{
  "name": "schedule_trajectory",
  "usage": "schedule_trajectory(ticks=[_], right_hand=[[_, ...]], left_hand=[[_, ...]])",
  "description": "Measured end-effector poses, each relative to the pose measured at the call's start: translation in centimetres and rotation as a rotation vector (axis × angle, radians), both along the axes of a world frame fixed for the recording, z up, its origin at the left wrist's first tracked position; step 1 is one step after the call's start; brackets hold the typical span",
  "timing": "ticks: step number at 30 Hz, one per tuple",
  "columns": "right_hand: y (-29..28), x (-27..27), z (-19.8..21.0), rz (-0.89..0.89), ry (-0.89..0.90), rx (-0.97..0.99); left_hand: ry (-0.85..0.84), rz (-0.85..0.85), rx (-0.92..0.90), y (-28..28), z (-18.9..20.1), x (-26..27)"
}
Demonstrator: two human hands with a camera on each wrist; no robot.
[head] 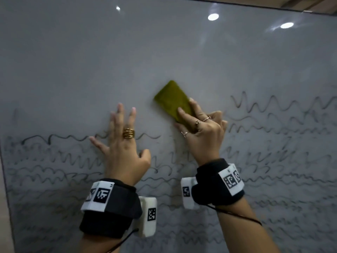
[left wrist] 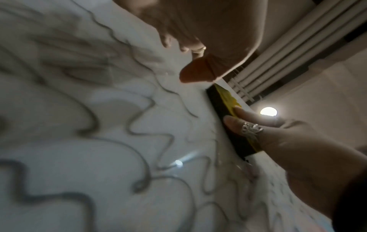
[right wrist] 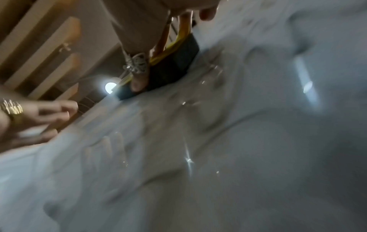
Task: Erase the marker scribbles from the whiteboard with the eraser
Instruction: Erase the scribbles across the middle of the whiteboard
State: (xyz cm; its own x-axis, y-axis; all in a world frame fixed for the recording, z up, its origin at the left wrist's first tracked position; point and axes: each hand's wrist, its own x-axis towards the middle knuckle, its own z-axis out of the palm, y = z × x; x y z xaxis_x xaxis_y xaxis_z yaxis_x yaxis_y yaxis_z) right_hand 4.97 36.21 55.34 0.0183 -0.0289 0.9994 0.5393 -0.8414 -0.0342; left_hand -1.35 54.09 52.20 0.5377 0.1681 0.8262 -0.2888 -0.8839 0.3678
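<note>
A glossy whiteboard fills the head view. Black wavy marker scribbles cover its lower half and right side. My right hand grips a yellow eraser with a dark felt base and holds it flat against the board, tilted up to the left, just above the scribble rows. In the left wrist view the eraser shows edge-on with felt on the board. My left hand lies flat on the board with fingers spread, over a scribble line, to the left of the eraser.
The board's upper half carries only ceiling-light reflections. Its dark frame edge runs along the top right and the left side. Ceiling pipes show behind the board in the left wrist view.
</note>
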Motion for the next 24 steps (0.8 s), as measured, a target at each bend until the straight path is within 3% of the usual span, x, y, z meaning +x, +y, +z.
schedule_trajectory(ticks=[2,7,10,15,20,22,24], right_hand=[[-2.7,0.1,0.0,-0.043,-0.011,-0.03],[-10.9,1.5,1.3,-0.038,-0.071,0.335],[-9.5,1.9,1.1,-0.008,-0.107,0.335],[-7.7,1.5,0.6,-0.05,-0.07,0.112],[-12.5,1.9,1.0,-0.028,-0.11,0.269],[-12.1,2.1,1.1,-0.026,-0.122,0.322],[-9.8,2.0,0.8,-0.063,-0.139,0.239]], left_hand=[[-0.014,-0.056,0.077,-1.9,0.6,0.0],[0.06,-0.034,0.252,-5.9,1.6,1.3],[0.068,0.038,0.276,-7.0,1.0,2.3],[0.043,0.052,0.238,-7.7,0.7,2.9],[0.027,0.058,0.23,-7.8,0.4,3.3],[0.02,0.057,0.249,-7.6,0.3,3.5],[0.029,0.074,0.264,-7.5,0.3,3.6]])
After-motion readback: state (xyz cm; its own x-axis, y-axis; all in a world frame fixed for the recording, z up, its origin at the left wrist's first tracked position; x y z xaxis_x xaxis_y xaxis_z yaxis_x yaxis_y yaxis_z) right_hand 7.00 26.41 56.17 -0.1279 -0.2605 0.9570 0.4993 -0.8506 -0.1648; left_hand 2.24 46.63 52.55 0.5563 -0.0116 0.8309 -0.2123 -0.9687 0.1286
